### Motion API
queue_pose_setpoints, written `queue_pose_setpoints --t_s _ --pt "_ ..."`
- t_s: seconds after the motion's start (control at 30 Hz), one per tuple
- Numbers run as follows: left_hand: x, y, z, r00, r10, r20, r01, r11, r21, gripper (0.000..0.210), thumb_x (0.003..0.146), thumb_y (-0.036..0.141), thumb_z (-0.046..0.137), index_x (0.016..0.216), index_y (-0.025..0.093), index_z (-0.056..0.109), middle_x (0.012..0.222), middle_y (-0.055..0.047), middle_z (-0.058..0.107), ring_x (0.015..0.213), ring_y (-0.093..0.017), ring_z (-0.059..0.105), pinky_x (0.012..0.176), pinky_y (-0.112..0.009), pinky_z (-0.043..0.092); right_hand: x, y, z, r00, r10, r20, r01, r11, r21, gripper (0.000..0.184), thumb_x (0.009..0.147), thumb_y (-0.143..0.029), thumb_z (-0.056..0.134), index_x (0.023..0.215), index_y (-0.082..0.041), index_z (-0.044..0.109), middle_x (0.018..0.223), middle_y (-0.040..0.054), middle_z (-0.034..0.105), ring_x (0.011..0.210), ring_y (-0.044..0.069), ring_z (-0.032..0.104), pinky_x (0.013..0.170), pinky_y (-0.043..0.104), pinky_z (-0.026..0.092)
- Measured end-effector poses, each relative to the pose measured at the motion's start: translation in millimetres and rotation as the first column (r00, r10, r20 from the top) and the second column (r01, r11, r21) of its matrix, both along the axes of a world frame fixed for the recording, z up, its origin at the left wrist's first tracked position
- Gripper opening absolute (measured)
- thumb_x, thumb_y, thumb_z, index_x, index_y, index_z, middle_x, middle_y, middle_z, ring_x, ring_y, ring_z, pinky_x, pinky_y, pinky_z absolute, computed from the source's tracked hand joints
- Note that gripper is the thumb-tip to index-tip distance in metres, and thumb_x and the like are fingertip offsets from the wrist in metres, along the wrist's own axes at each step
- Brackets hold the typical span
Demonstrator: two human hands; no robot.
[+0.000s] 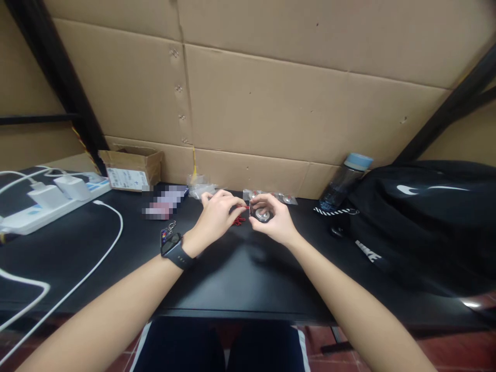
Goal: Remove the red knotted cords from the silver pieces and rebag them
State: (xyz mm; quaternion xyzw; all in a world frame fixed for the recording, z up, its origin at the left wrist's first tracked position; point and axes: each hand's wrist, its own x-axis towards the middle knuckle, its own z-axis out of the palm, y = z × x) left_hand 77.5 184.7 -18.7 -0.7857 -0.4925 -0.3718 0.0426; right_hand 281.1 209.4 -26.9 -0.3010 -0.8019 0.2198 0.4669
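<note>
My left hand [220, 215], with a dark watch on its wrist, pinches the end of a red cord [239, 221]. More of that cord lies bunched on the black table below my fingers. In my right hand [277, 221], thumb and fingers hold a thin, shiny piece [250, 208] nearly edge-on to me. The red end in my left fingertips meets this piece, but whether it passes through cannot be seen. A round silver disc [262, 215] shows behind my right fingers, apparently on the table.
Small clear bags [289, 199] with round pieces lie by the cardboard wall, near crumpled plastic [201, 187]. Left are an open carton [134, 168], a power strip [58, 204], white cables and a keychain [167, 231]. A bottle [344, 181] and black bag [422, 222] stand right.
</note>
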Motion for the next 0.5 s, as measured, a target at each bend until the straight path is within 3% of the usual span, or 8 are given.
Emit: queue_pose_setpoints --t_s 0.2,0.5 --pt "1.7 -4.5 0.3 1.000 0.001 0.020 -0.002 0.997 0.072 0.012 0.096 0.032 0.061 0.095 0.028 0.072 0.115 -0.003 0.067 0.111 -0.024 0.058 0.092 -0.043 0.026 -4.3 -6.6 3.7 0.998 -0.064 -0.014 0.065 0.994 0.090 0.044 0.072 -0.021 0.074 0.114 -0.024 0.062 0.112 0.0045 0.069 0.095 0.020 0.068 0.075 0.031 0.053" --pt "4.3 -8.2 3.1 0.999 0.021 0.031 -0.025 0.992 0.122 0.011 0.093 0.030 0.063 0.095 0.028 0.073 0.129 -0.006 0.058 0.123 -0.029 0.049 0.096 -0.047 0.030 -3.2 -6.4 3.4 0.998 -0.053 -0.016 0.055 0.994 0.100 0.039 0.074 -0.023 0.074 0.112 -0.024 0.064 0.113 0.0052 0.071 0.096 0.021 0.068 0.075 0.032 0.053"
